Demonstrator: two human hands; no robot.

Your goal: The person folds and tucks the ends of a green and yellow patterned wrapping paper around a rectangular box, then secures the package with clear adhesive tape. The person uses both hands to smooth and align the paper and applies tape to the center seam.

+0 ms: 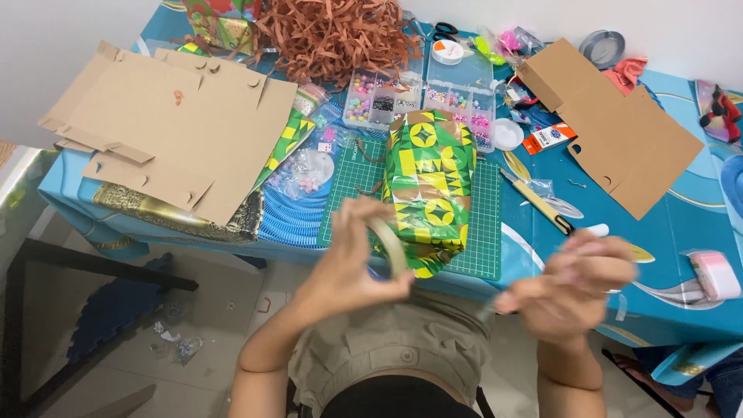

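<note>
My left hand (348,267) is curling around a roll of clear tape (389,246), fingers pinching its rim. My right hand (576,282) is blurring, fingers half-closed; I cannot tell what it is gripping. Just beyond the roll, a parcel wrapped in green-and-yellow patterned paper (429,190) is lying on the green cutting mat (487,232). Flat brown cardboard (178,124) is sitting far left, a bead organiser (422,97) behind the parcel.

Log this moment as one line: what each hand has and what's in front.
left hand: holds tape roll | right hand: blurred, hold unclear | front: wrapped green-yellow box on cutting mat
</note>
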